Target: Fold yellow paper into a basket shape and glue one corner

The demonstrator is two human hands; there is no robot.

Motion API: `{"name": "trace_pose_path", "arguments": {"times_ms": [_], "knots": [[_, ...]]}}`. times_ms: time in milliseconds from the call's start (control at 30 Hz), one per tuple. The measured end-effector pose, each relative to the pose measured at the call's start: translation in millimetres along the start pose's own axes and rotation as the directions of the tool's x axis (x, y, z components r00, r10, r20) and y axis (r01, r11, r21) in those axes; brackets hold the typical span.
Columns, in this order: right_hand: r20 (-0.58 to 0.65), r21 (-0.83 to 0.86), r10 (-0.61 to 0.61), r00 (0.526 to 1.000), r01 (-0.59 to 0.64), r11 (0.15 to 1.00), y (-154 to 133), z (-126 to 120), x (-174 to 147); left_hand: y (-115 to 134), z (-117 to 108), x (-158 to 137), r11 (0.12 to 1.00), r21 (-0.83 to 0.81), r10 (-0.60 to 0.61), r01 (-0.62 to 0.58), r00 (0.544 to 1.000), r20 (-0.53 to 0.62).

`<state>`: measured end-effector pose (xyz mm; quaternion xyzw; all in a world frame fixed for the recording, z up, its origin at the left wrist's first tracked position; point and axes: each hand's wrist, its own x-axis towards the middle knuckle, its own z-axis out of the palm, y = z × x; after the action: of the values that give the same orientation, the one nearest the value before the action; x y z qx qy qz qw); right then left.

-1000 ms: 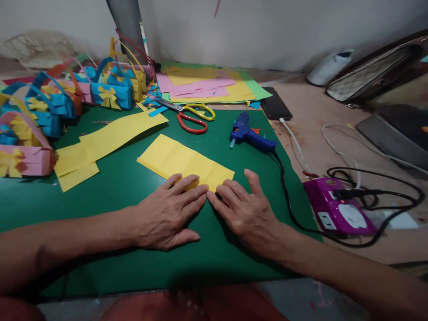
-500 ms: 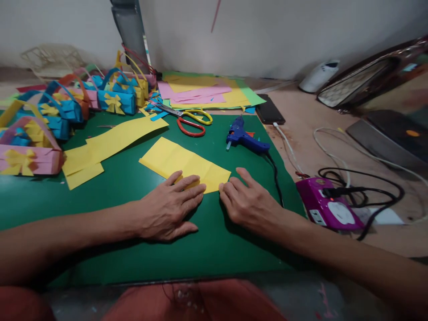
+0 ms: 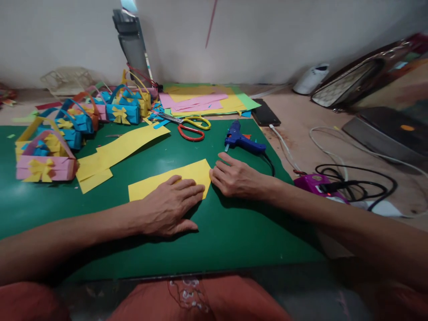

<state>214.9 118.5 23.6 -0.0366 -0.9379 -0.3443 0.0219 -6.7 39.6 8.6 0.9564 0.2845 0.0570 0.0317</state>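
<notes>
Bright, plain yellow, the sheet of paper [image 3: 155, 182] lies right in front of us on the green mat [image 3: 234, 240] that covers part of the bench [image 3: 289, 111]! It's a long piece, set aslant, its right end climbing to a blunt corner, its lower edge partly lost beneath our left hand [image 3: 170, 205]. Those fingers are spread and straight, resting on the paper, gripping nothing. Over at the right edge, our right hand [image 3: 232, 176] has its fingers curled; whether they pinch the paper, we can't tell. Just beyond lies the blue glue gun [image 3: 245, 141].
</notes>
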Motion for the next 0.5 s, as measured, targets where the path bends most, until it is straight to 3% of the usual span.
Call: {"name": "trace_pose_path", "arguments": {"times_ms": [67, 133, 267, 500], "knots": [[0.012, 0.048, 0.030, 0.999, -0.031, 0.998, 0, 1, -1, -7, -2, 1, 1.000, 0.002, -0.003, 0.003, 1.000, 0.013], [0.055, 0.132, 0.142, 0.988, -0.148, 0.980, -1, 3, -3, -12, -3, 2, 1.000, 0.008, 0.005, -0.005, 1.000, 0.002], [0.147, 0.258, 0.381, 0.913, -0.407, 0.876, -4, 5, -4, -15, 2, 2, 1.000, -0.001, 0.011, -0.011, 0.999, -0.047], [0.137, 0.257, 0.365, 0.921, -0.389, 0.885, -13, 5, 2, -15, 4, 1, 1.000, -0.019, 0.020, -0.021, 0.998, -0.065]]}}
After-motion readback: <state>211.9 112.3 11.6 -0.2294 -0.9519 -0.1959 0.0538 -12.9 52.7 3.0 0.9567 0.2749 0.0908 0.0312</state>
